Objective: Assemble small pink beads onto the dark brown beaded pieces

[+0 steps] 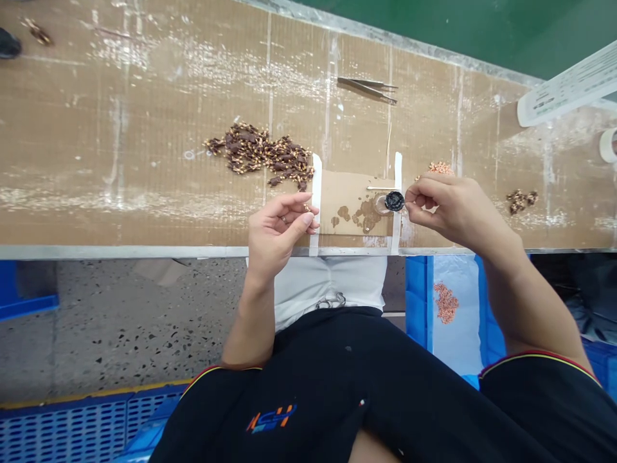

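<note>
My left hand (278, 230) is raised at the table's near edge, thumb and fingers closed on a small gold-coloured piece (307, 208). Just beyond it lies a heap of small dark-brown pieces with gold-coloured ends (260, 151). My right hand (450, 204) is pinched at the right side of a small round container with black contents (394, 201); anything between those fingertips is too small to make out. Under the container lies a stained cardboard sheet (344, 193), held by white tape strips. A thin pale stick (382, 188) rests behind the container.
Metal tweezers (369, 89) lie farther back. Small copper-coloured parts (440, 168) are behind my right hand, and a small brown-and-gold cluster (520, 201) is to its right. A white container (569, 87) stands at the back right. Below the table is a blue bin (418, 299).
</note>
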A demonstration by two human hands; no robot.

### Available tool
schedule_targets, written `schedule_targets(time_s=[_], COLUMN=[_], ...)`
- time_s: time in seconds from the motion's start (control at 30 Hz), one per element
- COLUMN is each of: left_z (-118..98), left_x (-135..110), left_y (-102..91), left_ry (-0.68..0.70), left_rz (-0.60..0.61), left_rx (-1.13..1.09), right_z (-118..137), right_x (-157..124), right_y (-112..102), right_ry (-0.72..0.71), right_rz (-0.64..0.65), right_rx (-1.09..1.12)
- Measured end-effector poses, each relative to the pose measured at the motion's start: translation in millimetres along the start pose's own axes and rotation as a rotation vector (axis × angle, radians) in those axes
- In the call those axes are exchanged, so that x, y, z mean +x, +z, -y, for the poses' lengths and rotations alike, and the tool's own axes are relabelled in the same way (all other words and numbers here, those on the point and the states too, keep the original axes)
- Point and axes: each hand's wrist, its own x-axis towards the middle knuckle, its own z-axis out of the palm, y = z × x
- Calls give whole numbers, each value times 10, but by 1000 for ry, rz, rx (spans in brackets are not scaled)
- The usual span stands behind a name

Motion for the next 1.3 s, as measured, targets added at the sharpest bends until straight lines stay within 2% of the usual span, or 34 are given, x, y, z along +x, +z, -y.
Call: schedule_targets(time_s=[0.73, 0.97, 1.3], left_z=[-54, -40, -19], left_x=[-11, 4, -3], left_y=[24, 31, 22], left_ry=[-62, 8, 27], left_rz=[21, 57, 62], left_rx=[-18, -52, -49], right_z=[107, 220, 488], right_x=[50, 111, 248], right_y=[47, -69, -242], right_ry=[-27, -29, 119], right_rz=[22, 93, 306], right_rx=[-124, -243, -306])
